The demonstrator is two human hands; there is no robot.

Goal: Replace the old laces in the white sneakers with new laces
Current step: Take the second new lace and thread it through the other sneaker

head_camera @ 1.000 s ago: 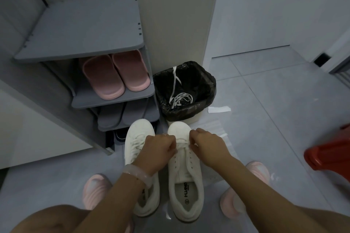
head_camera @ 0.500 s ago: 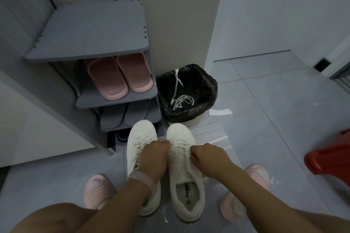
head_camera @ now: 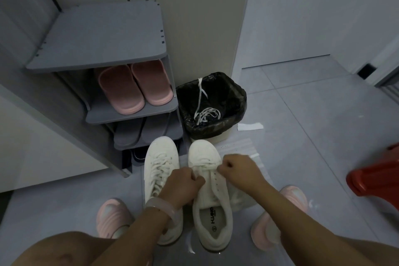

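Lacing the right sneaker (head_camera: 212,196): left hand (head_camera: 181,188) and right hand (head_camera: 238,170) each pinch its new lace (head_camera: 205,168) at 12 o'clock; next, likely threading upper eyelets

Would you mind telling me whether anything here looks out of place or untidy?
Mostly tidy. One white lace trails up over the rim of the black-lined bin instead of lying inside, and a white paper scrap lies loose on the floor beside it.

Grey shoe rack (head_camera: 103,34) — pink slippers (head_camera: 133,86) shelved; red stool (head_camera: 375,181) rightward
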